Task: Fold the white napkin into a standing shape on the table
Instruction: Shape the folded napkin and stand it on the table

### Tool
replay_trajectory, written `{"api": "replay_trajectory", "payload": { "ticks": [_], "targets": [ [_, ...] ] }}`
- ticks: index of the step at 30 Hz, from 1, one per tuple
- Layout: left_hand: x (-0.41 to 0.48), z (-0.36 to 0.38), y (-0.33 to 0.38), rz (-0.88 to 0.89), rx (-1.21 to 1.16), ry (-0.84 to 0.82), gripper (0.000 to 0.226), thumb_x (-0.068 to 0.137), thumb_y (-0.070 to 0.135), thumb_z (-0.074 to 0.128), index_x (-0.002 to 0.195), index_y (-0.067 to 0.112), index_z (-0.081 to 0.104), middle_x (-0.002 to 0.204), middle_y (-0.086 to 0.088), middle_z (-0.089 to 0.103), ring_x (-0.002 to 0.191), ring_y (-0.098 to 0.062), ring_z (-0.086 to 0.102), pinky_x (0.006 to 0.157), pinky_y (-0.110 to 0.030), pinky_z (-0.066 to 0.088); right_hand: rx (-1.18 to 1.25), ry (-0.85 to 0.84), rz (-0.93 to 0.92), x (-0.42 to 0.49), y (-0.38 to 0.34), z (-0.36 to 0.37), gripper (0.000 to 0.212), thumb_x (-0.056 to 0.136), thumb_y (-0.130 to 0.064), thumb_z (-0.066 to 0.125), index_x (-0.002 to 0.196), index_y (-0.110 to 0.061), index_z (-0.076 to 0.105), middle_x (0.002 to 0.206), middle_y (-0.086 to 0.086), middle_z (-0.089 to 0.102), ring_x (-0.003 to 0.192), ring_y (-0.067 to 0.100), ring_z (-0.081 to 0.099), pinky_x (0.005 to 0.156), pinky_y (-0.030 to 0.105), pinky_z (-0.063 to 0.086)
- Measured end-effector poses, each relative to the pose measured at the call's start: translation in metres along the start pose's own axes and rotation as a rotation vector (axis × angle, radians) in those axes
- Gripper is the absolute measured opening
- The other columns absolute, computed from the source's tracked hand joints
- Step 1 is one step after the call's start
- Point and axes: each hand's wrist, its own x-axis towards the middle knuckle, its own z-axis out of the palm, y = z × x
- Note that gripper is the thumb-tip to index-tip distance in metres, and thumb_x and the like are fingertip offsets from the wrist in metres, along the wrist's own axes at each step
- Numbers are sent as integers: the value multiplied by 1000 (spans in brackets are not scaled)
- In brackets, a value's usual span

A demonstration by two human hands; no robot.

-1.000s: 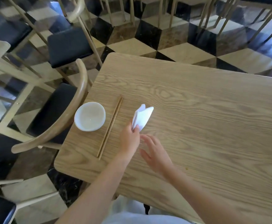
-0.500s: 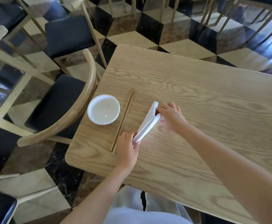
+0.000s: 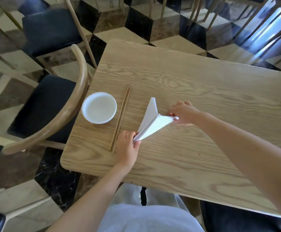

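Observation:
The white napkin (image 3: 151, 122) is folded into a pointed fan shape over the wooden table (image 3: 203, 91). One flap points away toward the table's far side, the other spreads to the right. My left hand (image 3: 127, 148) pinches the napkin's narrow near tip between thumb and fingers. My right hand (image 3: 183, 113) grips the tip of the right flap and holds it out sideways. How much of the napkin rests on the table I cannot tell.
A white bowl (image 3: 99, 107) stands left of the napkin, with a pair of wooden chopsticks (image 3: 120, 118) lying between them. A wooden armchair with a black seat (image 3: 41, 104) is pushed against the table's left edge. More chairs stand on the checkered floor behind.
My right hand went from beside my left hand up to the napkin's top, then pulled one flap out to the right, spreading the closed bundle. My left hand kept its pinch on the near tip.

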Motion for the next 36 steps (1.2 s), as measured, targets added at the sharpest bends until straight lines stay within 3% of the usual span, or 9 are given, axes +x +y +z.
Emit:
{"api": "replay_trajectory", "payload": {
  "ticks": [4,8,12,15,20,24,30,33,36],
  "targets": [
    [2,-1,-1,-10,-15,-39,22,78,6,69,99,5,63,92,-11,61,90,-27,54,72,-28,40,37,-157,132,-2,-4,-13,21,86,-21,51,106,-25,56,108,-2,55,116,25,41,97,38,30],
    [4,-6,2,-23,-8,-56,21,79,9,69,99,5,62,92,-11,59,86,-24,53,72,-28,40,379,-194,305,12,-15,-36,31,91,-6,38,112,-4,62,118,13,62,106,28,57,84,32,43],
    [1,-7,4,5,40,-39,19,80,12,70,94,5,60,86,-9,59,80,-25,54,68,-32,42,782,-39,426,42,-39,-45,31,93,-16,37,75,-1,58,69,13,64,61,24,59,61,26,46],
    [0,-7,3,0,80,-75,17,83,19,67,92,8,57,86,-6,58,75,-24,54,64,-34,45,853,4,461,54,-60,-45,31,91,-22,46,65,-6,52,59,9,57,48,22,54,42,20,43],
    [-7,-7,3,48,169,-121,21,85,24,66,91,8,55,83,-7,59,62,-27,56,50,-34,41,841,106,403,64,-79,-45,28,84,-4,47,110,3,57,99,20,58,72,26,52,61,34,46],
    [-15,-5,4,126,173,-105,21,79,15,72,91,5,58,72,-8,62,61,-28,58,52,-34,45,812,120,270,63,-77,-47,23,91,-19,42,104,-10,58,93,5,60,78,24,58,60,29,44],
    [-18,-4,5,173,146,-26,28,70,6,78,90,4,59,68,-5,63,56,-24,59,51,-29,46,543,-24,219,23,-28,-39,32,84,2,38,103,-12,61,103,2,63,98,24,55,79,31,41],
    [-18,-2,4,176,166,-31,27,70,6,77,90,5,59,67,-5,62,56,-24,58,52,-29,46,562,-187,158,2,-14,-28,28,81,-1,44,101,-13,59,96,-1,60,99,22,55,79,30,45],
    [-17,1,4,157,159,-40,27,70,6,76,90,4,58,67,-6,63,56,-26,58,52,-31,47,326,-130,120,0,-12,-8,29,80,-9,51,108,-11,55,109,4,54,111,24,41,91,39,40]
  ]
}}
